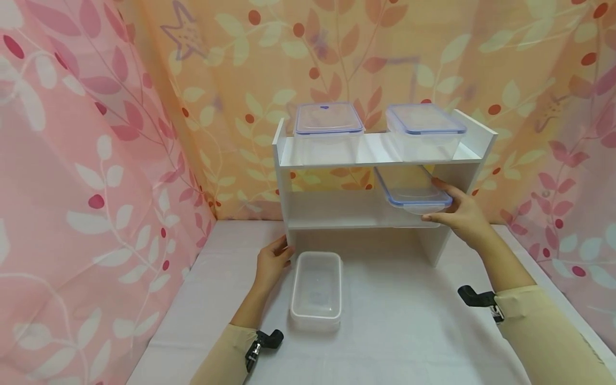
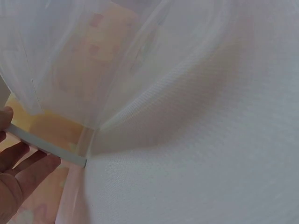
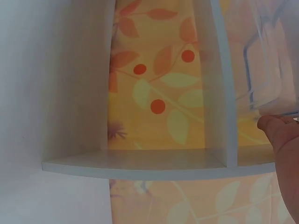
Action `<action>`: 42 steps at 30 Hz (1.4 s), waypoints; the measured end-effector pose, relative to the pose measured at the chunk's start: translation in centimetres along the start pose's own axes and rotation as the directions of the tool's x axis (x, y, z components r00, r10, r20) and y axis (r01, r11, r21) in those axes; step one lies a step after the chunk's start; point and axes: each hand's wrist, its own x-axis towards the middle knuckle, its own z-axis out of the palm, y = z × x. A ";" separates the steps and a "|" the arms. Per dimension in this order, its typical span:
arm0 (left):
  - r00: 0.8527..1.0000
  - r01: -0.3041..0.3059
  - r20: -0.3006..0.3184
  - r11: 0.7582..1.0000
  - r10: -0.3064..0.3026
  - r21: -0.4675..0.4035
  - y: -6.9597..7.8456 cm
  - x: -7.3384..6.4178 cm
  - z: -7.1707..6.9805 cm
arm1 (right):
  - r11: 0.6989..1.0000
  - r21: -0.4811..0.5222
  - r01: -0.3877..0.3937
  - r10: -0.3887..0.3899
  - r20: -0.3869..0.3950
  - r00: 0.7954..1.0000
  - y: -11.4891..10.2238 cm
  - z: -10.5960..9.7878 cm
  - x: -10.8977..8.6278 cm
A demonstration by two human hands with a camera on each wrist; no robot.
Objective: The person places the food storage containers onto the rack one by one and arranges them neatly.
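The right hand (image 1: 459, 216) grips the near right corner of the blue-rimmed container (image 1: 409, 184), which lies to its left at the middle shelf (image 1: 332, 208), long axis seemingly front to back, while the farther left hand (image 1: 271, 262) pinches the left side panel (image 1: 283, 198).

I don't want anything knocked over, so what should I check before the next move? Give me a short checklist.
1. The left hand gripping the shelf: ok, at its left side.
2. The right hand holding the lower box: ok, at its right side.
3. The lower box fully past the shelf's front edge: cannot tell.
4. The left top box and the right top box lidded: ok.
5. The table box well away from the left hand: not ok, close beside it.
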 end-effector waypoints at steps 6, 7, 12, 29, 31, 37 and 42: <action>1.000 -0.008 -0.006 1.000 0.008 0.002 0.0 0.0 0.1 | 0.999 0.020 0.046 -0.046 -0.012 0.999 0.6 0.1 0.3; 1.000 -0.008 -0.007 1.000 0.008 0.003 0.0 0.0 0.1 | 0.998 0.027 0.051 -0.051 -0.014 0.999 0.7 0.2 0.4; 1.000 -0.013 0.005 1.000 0.013 0.007 -0.1 0.0 0.0 | 0.995 0.079 0.067 -0.067 -0.006 0.998 1.1 0.3 0.6; 1.000 -0.013 -0.003 1.000 0.013 0.002 -0.1 0.1 0.1 | 0.999 0.005 0.052 -0.052 0.047 0.998 1.7 0.3 0.7; 1.000 -0.012 0.000 1.000 0.012 0.001 -0.1 0.0 0.0 | 0.999 0.001 0.054 -0.054 0.052 0.997 1.8 0.3 0.8; 1.000 -0.008 0.002 1.000 0.008 0.007 0.4 -0.1 0.1 | 0.999 -0.004 0.035 -0.034 0.080 0.996 2.0 0.1 0.8; 1.000 -0.014 -0.001 1.000 0.014 0.005 0.3 0.0 0.1 | 0.999 -0.038 0.019 -0.016 0.083 0.996 1.7 0.2 0.6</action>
